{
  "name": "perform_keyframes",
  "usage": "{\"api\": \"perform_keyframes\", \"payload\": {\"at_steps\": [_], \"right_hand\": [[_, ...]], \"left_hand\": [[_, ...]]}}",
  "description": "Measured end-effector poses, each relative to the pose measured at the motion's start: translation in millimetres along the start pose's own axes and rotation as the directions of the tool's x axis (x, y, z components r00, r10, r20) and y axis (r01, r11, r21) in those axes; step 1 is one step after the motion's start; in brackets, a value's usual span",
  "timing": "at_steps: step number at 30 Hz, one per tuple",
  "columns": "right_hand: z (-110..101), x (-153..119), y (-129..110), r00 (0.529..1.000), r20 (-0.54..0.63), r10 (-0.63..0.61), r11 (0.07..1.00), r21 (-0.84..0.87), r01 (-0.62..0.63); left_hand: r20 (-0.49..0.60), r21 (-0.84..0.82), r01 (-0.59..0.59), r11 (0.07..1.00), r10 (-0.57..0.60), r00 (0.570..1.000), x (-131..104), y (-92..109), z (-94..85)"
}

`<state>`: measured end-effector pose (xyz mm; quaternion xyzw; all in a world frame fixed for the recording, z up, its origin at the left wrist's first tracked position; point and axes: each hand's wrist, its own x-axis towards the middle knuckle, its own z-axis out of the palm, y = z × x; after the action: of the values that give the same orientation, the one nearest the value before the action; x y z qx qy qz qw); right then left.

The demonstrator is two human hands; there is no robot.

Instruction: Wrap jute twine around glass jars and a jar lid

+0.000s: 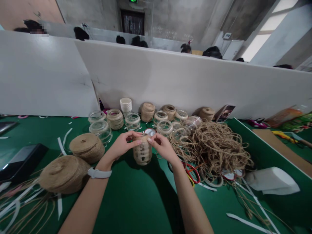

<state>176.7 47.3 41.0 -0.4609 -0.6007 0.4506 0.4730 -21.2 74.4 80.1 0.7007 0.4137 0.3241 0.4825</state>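
Observation:
Between my two hands is a glass jar with bands of tan twine around it, upright over the green table. My left hand grips its upper left side, fingers closed at the rim. On the other side, my right hand pinches the rim with thumb and fingers. Whether a loose twine end sits between the fingertips is too small to tell. Behind the hands stand several clear glass jars and a twine-wrapped jar. Two big twine spools lie beside my left forearm.
A heap of loose twine lies to the right, with red-handled scissors at its near edge. Farther right are a white roll and a green divider. A phone leans on the white partition. Paper cups stand behind.

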Motion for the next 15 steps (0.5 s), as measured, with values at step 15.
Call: {"api": "perform_keyframes", "payload": {"at_steps": [15], "right_hand": [[-12.2,-8.5,-18.6,0.998,-0.07,-0.008,0.951,-0.309,-0.013]], "left_hand": [[-0.071,0.425,-0.073,0.902,0.114,0.991,-4.3,17.8,20.8]]}}
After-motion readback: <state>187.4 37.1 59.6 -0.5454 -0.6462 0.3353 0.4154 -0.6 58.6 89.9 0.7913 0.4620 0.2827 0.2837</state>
